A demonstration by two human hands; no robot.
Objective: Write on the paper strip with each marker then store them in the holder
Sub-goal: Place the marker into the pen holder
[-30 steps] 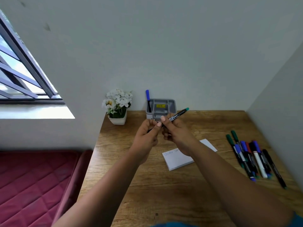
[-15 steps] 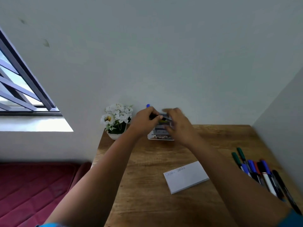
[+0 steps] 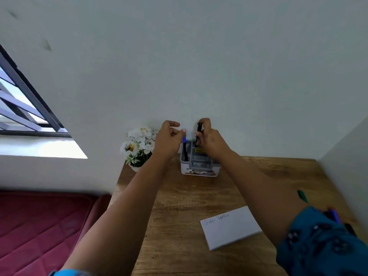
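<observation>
I see my right hand [image 3: 209,139] gripping a black marker [image 3: 198,134] above the grey holder [image 3: 200,164], which stands at the back of the wooden counter [image 3: 179,216] against the wall. The marker's long axis runs close to vertical, its upper end poking out above my curled fingers and its lower end pointing down into the holder's middle rear section; I cannot tell whether the tip touches the bottom. My left hand [image 3: 169,139] hangs just beside the holder's left side, fingers loosely curled and holding nothing, close to the blue cap of a blue marker [image 3: 184,149] that stands upright in the left compartment, cap up. I cannot tell whether a fingertip touches that cap.

Nearer to me, the white paper strip [image 3: 231,228] lies flat on the counter with handwriting along its far edge. My right sleeve [image 3: 318,242] hides most of the spare markers [image 3: 302,196] on the counter's right side; a green end shows. A pot of white flowers [image 3: 139,146] sits left of the holder.
</observation>
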